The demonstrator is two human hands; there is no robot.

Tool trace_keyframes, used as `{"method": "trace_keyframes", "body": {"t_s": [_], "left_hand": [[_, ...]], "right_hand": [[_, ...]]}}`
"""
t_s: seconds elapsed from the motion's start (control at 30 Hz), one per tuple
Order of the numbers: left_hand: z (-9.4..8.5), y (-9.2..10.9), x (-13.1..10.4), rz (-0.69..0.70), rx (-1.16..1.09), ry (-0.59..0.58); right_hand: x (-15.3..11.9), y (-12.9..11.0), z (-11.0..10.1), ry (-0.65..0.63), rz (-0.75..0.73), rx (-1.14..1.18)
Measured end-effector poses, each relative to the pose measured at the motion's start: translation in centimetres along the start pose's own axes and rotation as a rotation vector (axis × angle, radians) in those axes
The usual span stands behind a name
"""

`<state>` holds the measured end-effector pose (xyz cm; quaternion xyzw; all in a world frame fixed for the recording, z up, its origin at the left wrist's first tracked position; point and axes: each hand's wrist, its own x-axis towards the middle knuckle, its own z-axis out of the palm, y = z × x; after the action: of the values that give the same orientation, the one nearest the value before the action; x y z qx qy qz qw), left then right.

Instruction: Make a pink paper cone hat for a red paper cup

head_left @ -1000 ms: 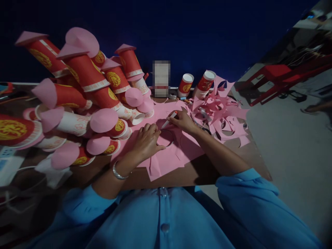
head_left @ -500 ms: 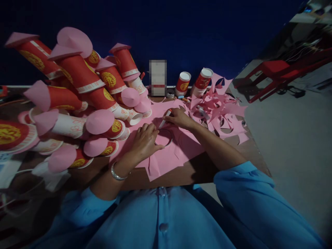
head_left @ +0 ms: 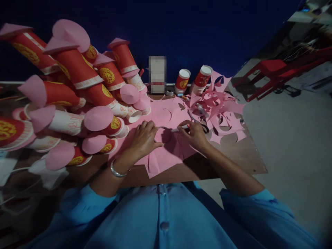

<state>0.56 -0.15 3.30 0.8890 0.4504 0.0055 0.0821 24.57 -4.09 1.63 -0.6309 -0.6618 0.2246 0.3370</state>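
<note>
Pink paper (head_left: 166, 159) lies in front of me, with a thin dark ring (head_left: 169, 136) flat on it. My left hand (head_left: 146, 139) is at the ring's left side, its thumb and fingers gripping the rim. A white pen (head_left: 183, 127) is pinched in my right hand (head_left: 193, 134), its tip at the ring's right edge. Behind the ring, a curved line (head_left: 169, 113) shows on the paper. The black handle of a pair of scissors (head_left: 205, 128) shows just right of my right hand.
Many red and white paper cups with pink cones (head_left: 98, 118) are heaped at the left. Two cup stacks (head_left: 183, 83) stand at the back. Pink paper scraps (head_left: 220, 110) pile up at the right, and a red stool (head_left: 272, 67) stands beyond the table (head_left: 249, 160).
My right hand has moved with the pen from the ring's far side to its right side, uncovering the curved line and the scissors handle. My left hand has stayed at the ring.
</note>
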Motion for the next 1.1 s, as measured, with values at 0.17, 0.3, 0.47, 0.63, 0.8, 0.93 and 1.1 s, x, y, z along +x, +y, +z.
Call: {"method": "trace_keyframes", "body": {"t_s": [0.17,0.3,0.47,0.63,0.8,0.93,1.1], "left_hand": [[-0.2,0.0,0.0,0.009,-0.01,-0.007],[-0.1,0.0,0.0,0.032,-0.011,0.015],[0.0,-0.1,-0.1,0.032,-0.009,0.042],[-0.1,0.1,0.0,0.009,-0.035,0.022],[-0.1,0.0,0.1,0.007,-0.045,-0.001],[0.3,-0.3,0.2,0.017,-0.026,-0.005],[0.7,-0.6,0.2,0.048,-0.032,0.011]], "right_hand": [[-4.5,-1.1,1.3,0.1,-0.194,-0.148],[-6.9,-2.1,2.7,0.103,-0.274,-0.289],[-8.2,-2.8,3.9,0.071,-0.31,-0.385],[-8.5,-3.5,4.6,0.071,-0.335,-0.433],[-8.3,-4.1,4.8,0.102,-0.355,-0.361],[-8.1,-4.4,2.8,0.197,-0.309,-0.122],[-6.2,-4.2,-0.9,0.366,-0.308,0.065]]}}
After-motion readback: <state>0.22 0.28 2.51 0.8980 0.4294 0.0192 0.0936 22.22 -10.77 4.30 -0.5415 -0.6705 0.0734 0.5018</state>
